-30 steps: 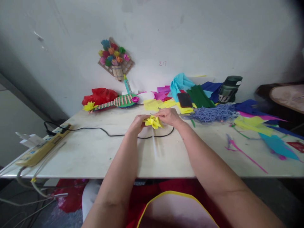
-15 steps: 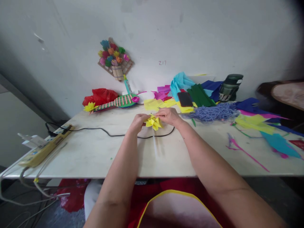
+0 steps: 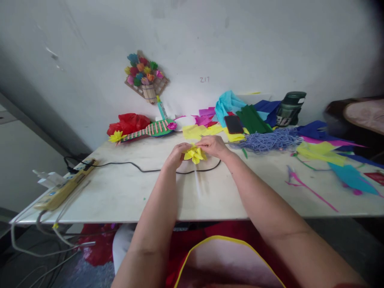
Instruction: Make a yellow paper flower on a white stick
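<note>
Fingertips are tucked behind the petals, so the exact grip is hard to read, and the thin pale stick point(image 3: 197, 182) hanging below is a blur. Centre frame, just above the table point(image 3: 120, 196), sits a yellow paper flower point(image 3: 195, 153), crinkled, with pointed petals fanning out. The left hand point(image 3: 175, 155) curls in, pinching its left side; the right hand point(image 3: 213, 146) pinches its upper right. A black cable point(image 3: 141, 169) loops underneath.

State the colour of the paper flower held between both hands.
Yellow; the paper flower shows best in the head view.
</note>
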Demonstrator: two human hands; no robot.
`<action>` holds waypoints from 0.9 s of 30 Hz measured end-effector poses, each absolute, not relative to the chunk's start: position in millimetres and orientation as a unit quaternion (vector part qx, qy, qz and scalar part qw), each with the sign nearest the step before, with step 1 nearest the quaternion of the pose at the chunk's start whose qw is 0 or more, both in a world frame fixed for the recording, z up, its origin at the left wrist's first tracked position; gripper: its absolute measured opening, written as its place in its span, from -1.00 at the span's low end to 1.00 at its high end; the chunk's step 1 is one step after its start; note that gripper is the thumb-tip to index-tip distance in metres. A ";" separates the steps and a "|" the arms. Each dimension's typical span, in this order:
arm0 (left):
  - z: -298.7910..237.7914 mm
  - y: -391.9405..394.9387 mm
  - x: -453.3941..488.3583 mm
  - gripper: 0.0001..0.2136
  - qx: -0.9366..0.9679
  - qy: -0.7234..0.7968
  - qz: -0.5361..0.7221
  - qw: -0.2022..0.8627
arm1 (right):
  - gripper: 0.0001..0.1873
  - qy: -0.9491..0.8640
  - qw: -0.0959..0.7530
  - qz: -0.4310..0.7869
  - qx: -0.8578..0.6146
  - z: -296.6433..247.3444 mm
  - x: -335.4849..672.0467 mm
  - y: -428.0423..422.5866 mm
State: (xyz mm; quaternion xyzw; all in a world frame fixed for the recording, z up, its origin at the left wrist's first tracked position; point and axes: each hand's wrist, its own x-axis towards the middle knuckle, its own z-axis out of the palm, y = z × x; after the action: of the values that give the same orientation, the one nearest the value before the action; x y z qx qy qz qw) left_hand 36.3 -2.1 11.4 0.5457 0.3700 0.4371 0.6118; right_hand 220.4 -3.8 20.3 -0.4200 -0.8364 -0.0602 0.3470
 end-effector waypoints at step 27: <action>13.1 -3.3 35.5 -0.82 0.483 0.392 0.448 0.642 | -0.72 -0.829 0.368 -0.098 -0.410 23.1 220.0 -6.8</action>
State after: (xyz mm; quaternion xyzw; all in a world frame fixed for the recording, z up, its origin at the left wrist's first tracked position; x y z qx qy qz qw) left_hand 35.5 -3.3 13.1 0.4828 0.3925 0.4484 0.6417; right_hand 220.0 -6.8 23.1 -0.4100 -0.8286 -0.0982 0.3683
